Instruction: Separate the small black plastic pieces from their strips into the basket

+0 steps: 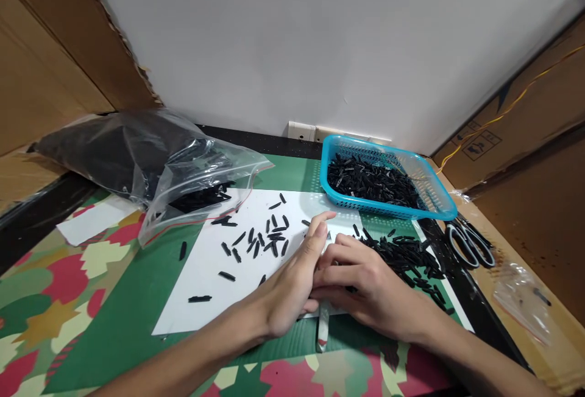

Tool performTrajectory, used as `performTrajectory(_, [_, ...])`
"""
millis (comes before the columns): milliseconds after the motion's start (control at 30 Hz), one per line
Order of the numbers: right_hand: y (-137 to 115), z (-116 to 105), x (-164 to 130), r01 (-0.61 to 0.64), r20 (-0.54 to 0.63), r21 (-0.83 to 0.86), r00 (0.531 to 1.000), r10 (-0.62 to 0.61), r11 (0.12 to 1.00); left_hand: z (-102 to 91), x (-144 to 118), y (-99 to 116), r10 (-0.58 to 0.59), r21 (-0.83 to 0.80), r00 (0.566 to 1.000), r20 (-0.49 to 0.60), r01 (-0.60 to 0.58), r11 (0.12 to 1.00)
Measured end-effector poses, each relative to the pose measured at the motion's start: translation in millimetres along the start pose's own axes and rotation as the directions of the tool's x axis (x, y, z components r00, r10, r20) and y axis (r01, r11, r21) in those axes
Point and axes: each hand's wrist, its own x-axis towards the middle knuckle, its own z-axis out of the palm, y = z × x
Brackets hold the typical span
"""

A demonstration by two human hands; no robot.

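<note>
My left hand point(295, 272) and my right hand point(365, 275) meet over the lower right of a white sheet point(178, 312). Between them stands a slim white stick-like tool point(323, 330) with a reddish mark near its lower end. My left hand appears closed around it, the thumb up and the index finger reaching forward. The fingers of my right hand curl in against it, and what they pinch is hidden. Small black strips point(274, 235) lie scattered left of my hands. A heap of similar strips point(406, 257) spreads just beyond my right hand.
A blue basket point(324, 168) of black pieces stands at the back right. At the back left lies a clear zip bag point(155, 159) full of black pieces. Scissors point(470, 245) and a small plastic bag point(521, 299) are on the right. Cardboard point(539, 159) walls both sides.
</note>
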Motion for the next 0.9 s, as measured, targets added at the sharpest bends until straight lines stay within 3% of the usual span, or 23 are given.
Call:
performTrajectory(133, [2.7,-0.6,-0.3,0.005,0.061,-0.047,0.998,-0.003,0.999,1.7,-4.7,4.8,-0.083,0.013,0.997,0.008,0.083,0.996])
performTrajectory(300, [2.4,6.1,-0.5,0.005,0.035,-0.065,0.999,-0.003,0.998,3.3,-4.9,6.7,-0.050,0.017,0.998,-0.034,0.051,0.999])
performTrajectory(467, [2.5,9.4,-1.3,0.027,0.040,-0.188,0.999,-0.020,0.982,4.4,1.0,0.6,-0.022,0.037,0.994,-0.110,0.027,0.999])
performTrajectory(600, [7.5,-5.2,-2.0,0.003,-0.113,-0.285,0.993,-0.037,0.958,1.3,6.8,1.3,0.051,0.037,0.997,-0.058,-0.049,0.998])
performTrajectory(700, [11.8,-16.9,-2.0,-0.071,-0.207,-0.261,0.978,0.016,0.963,-1.5,8.1,4.5,0.105,0.114,0.993,-0.045,-0.099,0.988])
performTrajectory(900, [13.2,-21.8,-2.8,-0.140,-0.226,-0.130,0.968,0.108,0.982,-3.2,7.8,1.8,0.125,0.168,0.992,-0.019,-0.120,0.978])
